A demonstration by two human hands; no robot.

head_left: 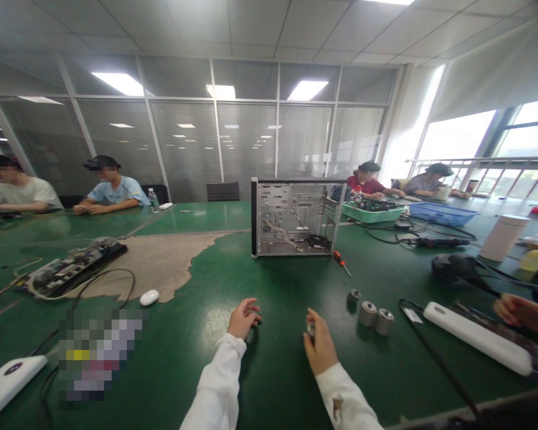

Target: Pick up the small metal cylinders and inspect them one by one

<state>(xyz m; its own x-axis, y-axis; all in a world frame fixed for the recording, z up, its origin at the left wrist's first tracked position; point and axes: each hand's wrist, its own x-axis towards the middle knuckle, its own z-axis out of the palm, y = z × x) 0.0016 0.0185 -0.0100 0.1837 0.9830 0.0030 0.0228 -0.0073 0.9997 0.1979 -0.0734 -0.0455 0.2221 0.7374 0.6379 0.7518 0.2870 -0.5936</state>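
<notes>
My left hand (244, 319) hovers over the green table, fingers loosely curved and apart, with nothing visible in it. My right hand (321, 348) has its fingers wrapped round a small round metal piece (311, 329), mostly hidden by the fingers. Right of that hand stand several grey metal cylinders: a smaller dark one (353, 297) and two larger ones, one (367, 314) beside the other (384, 321). Beyond both hands an open computer case (296, 218) stands upright, showing bare metal walls and loose cables. An orange-handled screwdriver (341, 261) lies near its right corner.
Left, a circuit board assembly (78, 263) and a white mouse (149, 297) lie on the table. White power strips (477, 337) with cables flank me. A green basket (372, 213) and blue basket (443, 213) stand far right. A co-worker's hand (526, 315) is at right; other people sit across.
</notes>
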